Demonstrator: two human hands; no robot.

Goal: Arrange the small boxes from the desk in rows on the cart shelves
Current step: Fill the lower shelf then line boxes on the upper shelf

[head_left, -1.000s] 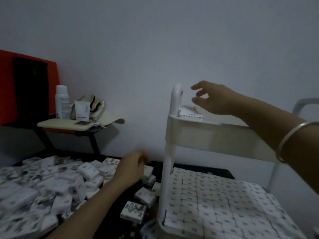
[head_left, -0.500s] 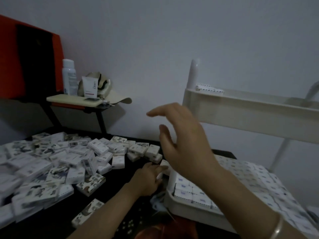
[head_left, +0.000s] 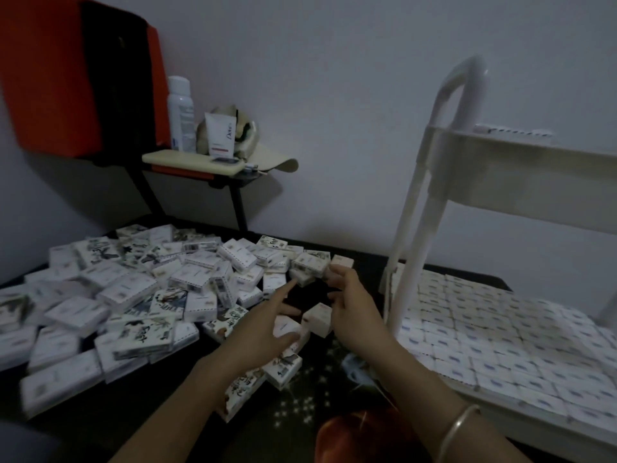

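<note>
Many small white boxes lie in a loose heap on the dark desk. My left hand reaches over the heap's right edge with straight, spread fingers, resting on one box. Just right of it, my right hand curls its fingers against a tilted small box; its fingertips also touch another box. The white cart stands at the right. Its lower shelf holds tight rows of boxes. A single box lies on the upper shelf.
A red and black chair back stands at the back left. A small side ledge carries a white bottle, a tube and a cap. Something orange-red shows at the bottom edge.
My right hand has come down from the cart's upper shelf, where it left a box, to the desk beside my left hand. The view tilted down toward the heap.
</note>
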